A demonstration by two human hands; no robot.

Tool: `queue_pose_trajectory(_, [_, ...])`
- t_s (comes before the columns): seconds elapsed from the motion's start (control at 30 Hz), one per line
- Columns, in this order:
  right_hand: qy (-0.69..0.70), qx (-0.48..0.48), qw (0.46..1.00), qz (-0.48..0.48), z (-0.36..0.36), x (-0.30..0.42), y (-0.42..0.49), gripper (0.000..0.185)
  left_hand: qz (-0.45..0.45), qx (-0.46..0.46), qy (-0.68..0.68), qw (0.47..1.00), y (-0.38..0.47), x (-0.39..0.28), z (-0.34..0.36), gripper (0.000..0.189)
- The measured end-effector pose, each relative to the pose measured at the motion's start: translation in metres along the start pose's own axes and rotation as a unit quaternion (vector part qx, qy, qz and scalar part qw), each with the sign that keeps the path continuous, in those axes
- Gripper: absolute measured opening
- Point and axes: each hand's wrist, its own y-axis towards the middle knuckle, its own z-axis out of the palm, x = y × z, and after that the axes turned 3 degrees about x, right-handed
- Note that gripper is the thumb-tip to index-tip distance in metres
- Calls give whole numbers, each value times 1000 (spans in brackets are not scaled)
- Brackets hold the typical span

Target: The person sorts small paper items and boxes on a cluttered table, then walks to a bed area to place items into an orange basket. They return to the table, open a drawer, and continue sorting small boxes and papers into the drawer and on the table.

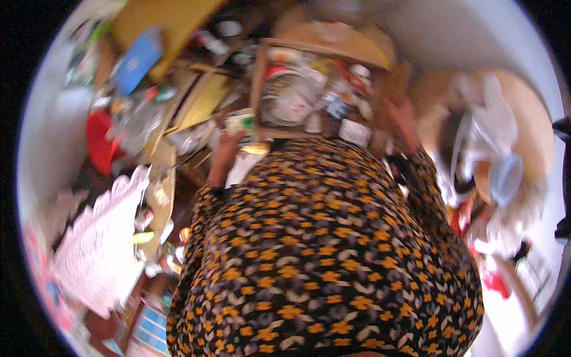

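Note:
Before me is a wooden drawer (257, 85) crowded with small things, all blurred. Inside lies a round clear container (285, 100), and a white block-like item (355, 132) sits near the front right. My left hand (228, 145) is just outside the drawer's left front corner, holding a small white-and-green packet (241, 121). On the drawer's right side is my right hand (401, 114), its fingers at or close to the wooden edge. Blur hides whether they grip it.
At the upper left a blue box-like item (139, 60) rests by a yellow-brown panel (178, 26). A red item (100, 140) and a pink-edged white cloth (105, 241) are on the left. Clear plastic (495, 111) and a pale blue container (506, 178) stand right.

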Motion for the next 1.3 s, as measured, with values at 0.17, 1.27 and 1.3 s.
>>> queue_pose_trajectory(0.17, [-135, 58, 984, 101, 3, -22, 8, 40, 107, 40, -58, 992, 9, 24, -25, 24])
queue_pose_trajectory(1.27, [241, 161, 951, 109, 27, 8, -56, 27, 250, -82, -267, 927, -35, 12, -40, 20])
queue_pose_trajectory(1.3, [252, 170, 947, 109, 28, 8, -60, 24, 293, -114, -170, 934, -39, 14, -40, 18])
